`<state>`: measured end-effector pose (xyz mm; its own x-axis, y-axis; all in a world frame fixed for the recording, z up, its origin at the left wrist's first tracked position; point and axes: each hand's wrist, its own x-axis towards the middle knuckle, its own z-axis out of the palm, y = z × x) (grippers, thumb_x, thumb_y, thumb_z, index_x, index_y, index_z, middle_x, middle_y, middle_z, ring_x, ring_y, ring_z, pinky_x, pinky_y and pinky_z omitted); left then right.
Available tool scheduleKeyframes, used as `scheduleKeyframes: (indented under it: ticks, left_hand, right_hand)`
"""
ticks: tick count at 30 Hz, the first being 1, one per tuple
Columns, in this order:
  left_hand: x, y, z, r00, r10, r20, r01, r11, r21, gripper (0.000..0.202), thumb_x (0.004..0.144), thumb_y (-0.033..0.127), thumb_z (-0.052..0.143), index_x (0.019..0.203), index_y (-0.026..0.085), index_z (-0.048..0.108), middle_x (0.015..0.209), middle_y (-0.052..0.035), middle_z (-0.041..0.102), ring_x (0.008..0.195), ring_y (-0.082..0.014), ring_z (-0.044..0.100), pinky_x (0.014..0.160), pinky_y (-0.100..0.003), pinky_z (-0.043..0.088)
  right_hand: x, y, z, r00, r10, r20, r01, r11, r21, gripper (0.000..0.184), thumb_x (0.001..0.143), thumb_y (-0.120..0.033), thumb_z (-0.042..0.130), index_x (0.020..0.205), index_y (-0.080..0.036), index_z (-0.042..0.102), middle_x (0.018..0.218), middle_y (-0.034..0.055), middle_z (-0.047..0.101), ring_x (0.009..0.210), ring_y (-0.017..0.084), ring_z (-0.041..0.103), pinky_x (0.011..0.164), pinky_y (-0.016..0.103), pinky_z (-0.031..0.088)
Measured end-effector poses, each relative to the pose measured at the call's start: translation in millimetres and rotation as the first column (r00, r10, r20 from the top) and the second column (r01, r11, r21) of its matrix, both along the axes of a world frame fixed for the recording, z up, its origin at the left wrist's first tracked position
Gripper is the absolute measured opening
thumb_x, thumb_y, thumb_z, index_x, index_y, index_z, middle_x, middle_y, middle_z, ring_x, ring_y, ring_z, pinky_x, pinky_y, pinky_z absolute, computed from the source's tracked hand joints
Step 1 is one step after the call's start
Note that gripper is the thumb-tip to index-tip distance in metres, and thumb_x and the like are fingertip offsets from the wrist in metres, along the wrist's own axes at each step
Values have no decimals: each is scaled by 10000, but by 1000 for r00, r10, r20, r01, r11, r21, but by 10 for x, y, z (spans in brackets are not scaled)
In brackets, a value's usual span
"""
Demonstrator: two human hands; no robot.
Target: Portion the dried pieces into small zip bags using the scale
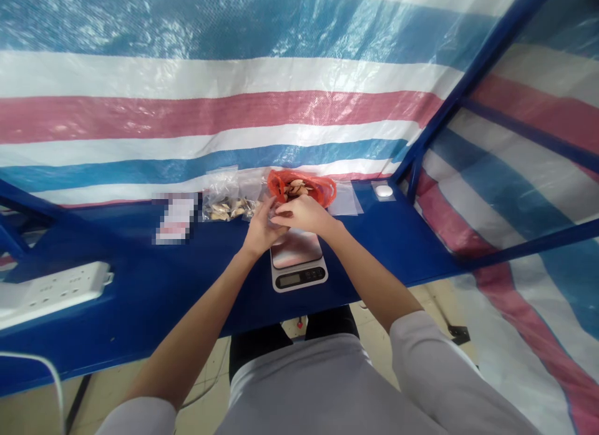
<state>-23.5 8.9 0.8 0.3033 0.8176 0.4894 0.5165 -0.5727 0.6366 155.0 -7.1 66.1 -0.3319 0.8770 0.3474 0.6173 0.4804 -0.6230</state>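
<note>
My left hand [262,228] and my right hand [306,214] meet above the back of a kitchen scale [299,274]. The fingers of both are curled in close together, and whatever lies between them is mostly hidden, with only a bit of brown showing. Just behind the hands is an orange-red plastic bag [327,189], its mouth spread, holding tan and brown flat pieces [298,188]. To the left of my left hand lie clear zip bags [221,184] with similar tan pieces [219,210] inside. The scale's display is too small to read.
Flat clear bags [345,199] lie right of the red bag. Farther right is a small white oval object [384,191] on clear plastic. A blurred-out paper or packet [176,219] and a white power strip [70,288] are on the blue table [187,298]. Striped sheeting surrounds it.
</note>
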Motion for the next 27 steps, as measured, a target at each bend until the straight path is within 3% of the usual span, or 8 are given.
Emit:
scheduleKeyframes:
  ticks: [3, 5, 10, 15, 19, 27]
  left_hand:
    - [-15, -16, -1, 1000, -3, 6, 3, 1000, 1, 777, 760, 473, 770, 1437, 186, 520, 1285, -160, 669, 1243, -338, 629, 1078, -474, 497]
    - [-18, -17, 1, 1000, -5, 18, 4, 1000, 8, 753, 777, 501, 759, 1421, 180, 536, 1238, -155, 682, 1187, -323, 655, 1064, -465, 505]
    - [-32, 2, -43, 998, 0, 67, -1, 1000, 23, 741, 791, 585, 742, 1392, 187, 567, 1211, -150, 689, 1188, -325, 657, 1063, -469, 505]
    - [-44, -1, -84, 995, -4, 97, 7, 999, -34, 865, 746, 664, 769, 1434, 192, 539, 1337, -183, 642, 1286, -346, 611, 1098, -479, 489]
    - [5, -1, -11, 989, -52, 140, 61, 996, -60, 955, 714, 697, 786, 1462, 170, 512, 1409, -203, 610, 1344, -363, 573, 1133, -502, 461]
    - [112, 32, 137, 982, -22, 189, 48, 990, -135, 796, 690, 606, 836, 1318, 163, 631, 1217, -156, 723, 1156, -343, 687, 1021, -476, 545]
  right_hand:
    - [1, 23, 56, 971, 127, 202, -128, 992, -11, 175, 884, -217, 700, 738, -219, 797, 667, -3, 702, 659, 154, 592, 681, 298, 414]
    - [4, 42, 78, 962, 139, 234, -140, 990, -10, 224, 897, -177, 653, 726, -222, 791, 687, -13, 716, 660, 147, 599, 681, 298, 408]
    - [32, 113, 17, 989, 142, 34, -141, 990, -30, 178, 893, -196, 669, 776, -207, 803, 729, -12, 748, 732, 151, 652, 781, 289, 472]
    - [71, 185, -77, 970, 133, -202, -157, 982, -109, 131, 883, -231, 698, 850, -191, 818, 793, 7, 771, 810, 168, 698, 799, 276, 516]
    - [83, 208, -88, 958, 142, -248, -179, 975, -130, 128, 885, -235, 706, 840, -179, 812, 778, 11, 764, 803, 162, 694, 806, 275, 520]
    - [83, 185, -41, 958, 136, -251, -184, 967, -176, 133, 894, -251, 707, 905, -160, 803, 806, 35, 776, 772, 164, 702, 764, 284, 541]
